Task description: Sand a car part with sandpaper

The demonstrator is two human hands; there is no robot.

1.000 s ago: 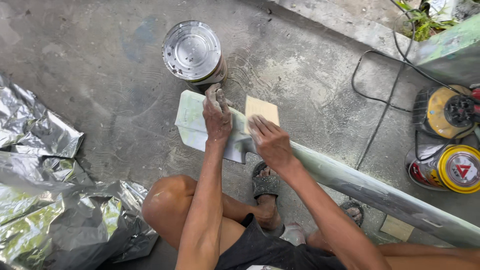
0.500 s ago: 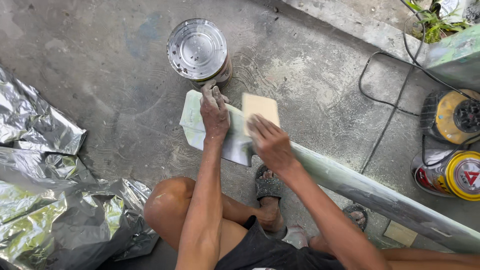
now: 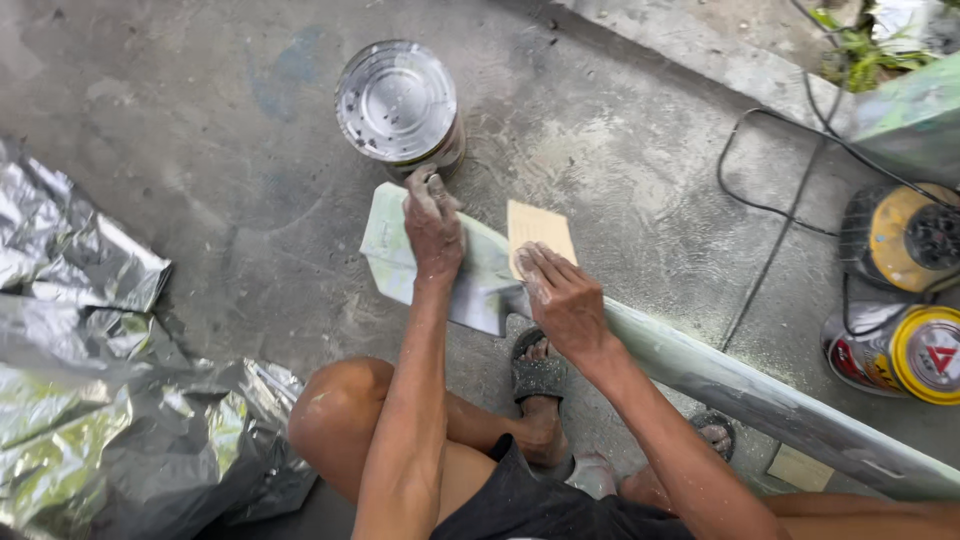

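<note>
On a dusty grey concrete floor (image 3: 200, 180), the left hand (image 3: 433, 225) presses flat, fingers open, on the pale green panel (image 3: 390, 250) just below the metal can (image 3: 400, 105). The right hand (image 3: 560, 300) lies open-fingered on tan sandpaper (image 3: 540, 230) right of the can; crumpled foil (image 3: 90, 350) lies well left.

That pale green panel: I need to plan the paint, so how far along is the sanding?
Looks done: the panel's near end is bare grey, and dust covers the concrete floor. In hand: the right hand presses tan sandpaper on it, while the left hand steadies it. Left: the green end and the long stretch look patchy.
</note>
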